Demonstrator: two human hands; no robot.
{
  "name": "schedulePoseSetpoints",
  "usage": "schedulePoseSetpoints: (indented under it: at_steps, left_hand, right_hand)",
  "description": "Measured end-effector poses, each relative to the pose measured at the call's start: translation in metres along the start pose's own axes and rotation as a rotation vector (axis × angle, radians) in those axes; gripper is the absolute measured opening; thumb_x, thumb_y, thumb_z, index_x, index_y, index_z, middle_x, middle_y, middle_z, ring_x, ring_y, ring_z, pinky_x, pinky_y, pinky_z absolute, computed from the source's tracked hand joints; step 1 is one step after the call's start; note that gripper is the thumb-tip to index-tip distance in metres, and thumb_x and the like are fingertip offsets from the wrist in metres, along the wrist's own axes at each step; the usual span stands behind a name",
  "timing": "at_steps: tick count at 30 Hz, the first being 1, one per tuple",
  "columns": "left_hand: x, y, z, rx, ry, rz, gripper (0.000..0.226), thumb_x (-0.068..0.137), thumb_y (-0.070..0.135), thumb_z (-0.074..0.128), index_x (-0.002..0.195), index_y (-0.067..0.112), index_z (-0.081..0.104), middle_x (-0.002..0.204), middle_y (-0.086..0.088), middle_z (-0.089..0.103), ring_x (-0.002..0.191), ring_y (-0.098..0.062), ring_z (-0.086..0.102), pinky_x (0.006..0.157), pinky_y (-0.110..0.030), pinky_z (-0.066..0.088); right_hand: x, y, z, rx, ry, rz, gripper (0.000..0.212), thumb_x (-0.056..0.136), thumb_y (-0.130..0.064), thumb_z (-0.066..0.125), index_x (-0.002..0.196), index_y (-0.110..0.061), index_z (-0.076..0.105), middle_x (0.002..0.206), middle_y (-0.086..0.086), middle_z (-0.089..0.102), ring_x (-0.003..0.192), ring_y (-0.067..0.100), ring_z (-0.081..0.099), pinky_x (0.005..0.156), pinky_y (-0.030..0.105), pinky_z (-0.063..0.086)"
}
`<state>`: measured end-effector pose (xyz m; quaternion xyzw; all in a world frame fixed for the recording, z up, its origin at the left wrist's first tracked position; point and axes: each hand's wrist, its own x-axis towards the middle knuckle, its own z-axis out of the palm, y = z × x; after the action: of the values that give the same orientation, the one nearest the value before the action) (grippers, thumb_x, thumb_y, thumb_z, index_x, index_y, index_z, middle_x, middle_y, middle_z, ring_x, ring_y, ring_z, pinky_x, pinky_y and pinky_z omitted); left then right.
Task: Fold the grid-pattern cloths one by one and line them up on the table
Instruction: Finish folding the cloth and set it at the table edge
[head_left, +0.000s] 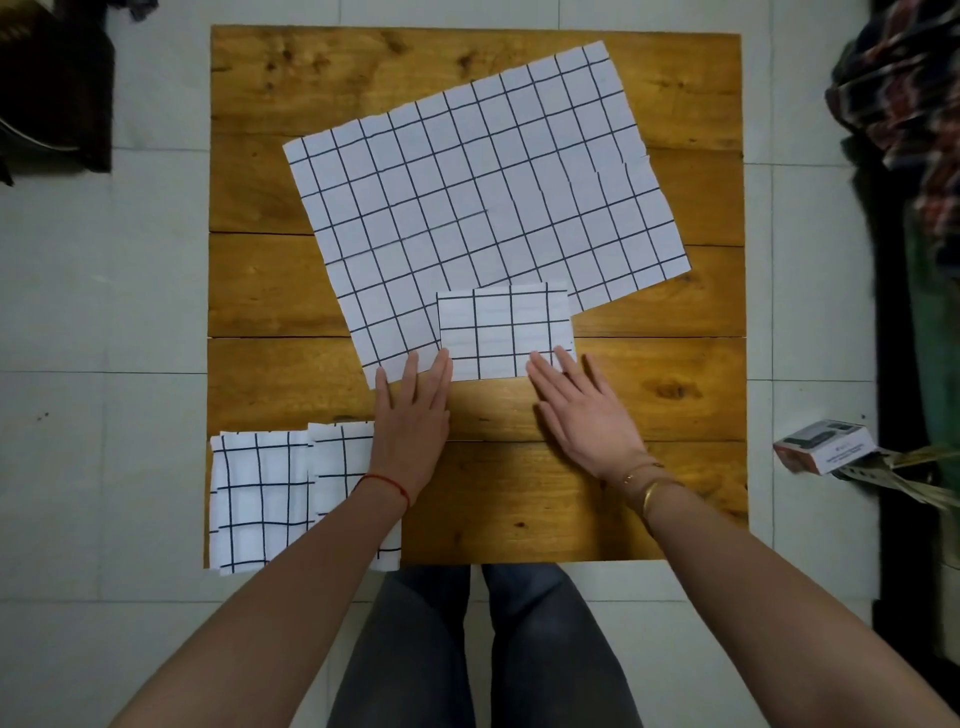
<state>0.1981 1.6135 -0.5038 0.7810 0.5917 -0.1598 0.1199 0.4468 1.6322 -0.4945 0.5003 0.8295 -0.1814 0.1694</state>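
Note:
A large white grid-pattern cloth (483, 202) lies spread flat and skewed across the wooden table (270, 291). A small folded grid cloth (504, 327) rests on its near edge. My left hand (413, 410) lies flat, fingers apart, with its fingertips on the spread cloth's near corner, just left of the folded cloth. The fingertips of my right hand (582, 410) rest on the folded cloth's near right corner, palm down. Two more folded grid cloths sit side by side at the table's near left corner, one (260, 499) further left, the other (337, 457) partly under my left forearm.
A small cardboard box (823, 446) lies on the tiled floor to the right of the table. Dark clothing hangs at the right edge of view, and a dark object stands at the upper left. My legs show below the table's near edge.

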Motion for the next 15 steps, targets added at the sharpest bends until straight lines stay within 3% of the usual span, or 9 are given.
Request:
schedulePoseSetpoints:
  at_steps: [5,7,9,12,15]
  left_hand:
    - [-0.001,0.001,-0.004,0.003,-0.021,-0.004,0.062,0.101,0.036,0.030,0.155,0.013,0.009,0.163,-0.004,0.008,0.148,-0.033,0.013,0.113,-0.059,0.020]
    - [0.001,-0.001,-0.007,-0.023,-0.011,-0.001,0.060,0.101,0.035,0.034,0.154,0.013,0.017,0.161,-0.005,0.016,0.146,-0.032,0.019,0.113,-0.057,0.025]
    - [0.004,-0.001,-0.010,-0.095,0.048,0.002,0.055,0.099,0.030,0.042,0.150,0.012,0.030,0.156,-0.008,0.029,0.142,-0.030,0.030,0.110,-0.053,0.032]
    - [0.013,0.000,-0.017,-0.244,0.188,-0.075,0.039,0.092,0.020,0.053,0.129,0.010,0.051,0.130,-0.010,0.052,0.117,-0.026,0.050,0.094,-0.040,0.046]
    - [0.023,0.004,-0.023,-0.370,0.249,-0.269,0.021,0.086,0.026,0.063,0.099,0.011,0.058,0.097,-0.007,0.054,0.088,-0.023,0.051,0.072,-0.037,0.047]
  right_hand:
    - [-0.016,0.020,0.001,0.054,0.069,0.072,0.054,0.103,-0.039,0.016,0.152,-0.017,0.025,0.159,-0.002,0.022,0.150,0.021,0.008,0.121,0.046,0.005]
    - [-0.014,0.019,-0.005,0.113,0.172,0.081,0.051,0.103,-0.035,0.022,0.144,-0.014,0.043,0.151,0.001,0.041,0.145,0.024,0.026,0.120,0.040,0.010]
    - [-0.003,0.016,-0.017,0.187,0.333,0.107,0.040,0.101,-0.029,0.034,0.127,-0.012,0.060,0.132,0.004,0.059,0.127,0.024,0.046,0.110,0.035,0.025]
    - [0.031,0.015,-0.040,0.271,0.469,0.199,0.024,0.098,-0.019,0.045,0.112,-0.012,0.063,0.112,0.004,0.064,0.104,0.022,0.053,0.091,0.032,0.038]
    - [0.068,0.020,-0.061,0.304,0.482,0.264,0.022,0.095,-0.016,0.049,0.111,-0.009,0.063,0.109,0.007,0.061,0.101,0.025,0.052,0.087,0.034,0.041]
